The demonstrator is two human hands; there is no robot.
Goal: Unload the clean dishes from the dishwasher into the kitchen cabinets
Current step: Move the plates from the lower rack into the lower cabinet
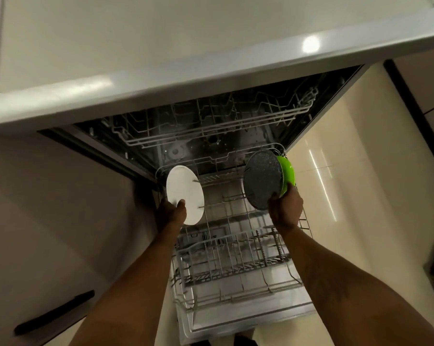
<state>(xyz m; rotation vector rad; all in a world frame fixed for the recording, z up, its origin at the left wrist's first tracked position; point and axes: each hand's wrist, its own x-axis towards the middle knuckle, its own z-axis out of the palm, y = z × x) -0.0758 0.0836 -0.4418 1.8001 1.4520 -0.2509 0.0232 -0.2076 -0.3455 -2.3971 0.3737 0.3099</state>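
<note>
The dishwasher stands open with its lower wire rack [235, 268] pulled out over the door. A white plate [184, 193] stands on edge at the rack's back left; my left hand [172, 213] grips its lower rim, thumb on the face. At the back right a dark speckled plate [263, 181] stands on edge with a green dish [288, 172] right behind it. My right hand [285, 208] holds the lower edge of these two together. The upper rack [211, 123] inside the machine looks bare.
A pale countertop [161, 46] overhangs the dishwasher at the top. On the left is a cabinet front with a black handle [53, 313]. Glossy cream cabinet fronts [360, 171] lie to the right. The front part of the lower rack holds no dishes.
</note>
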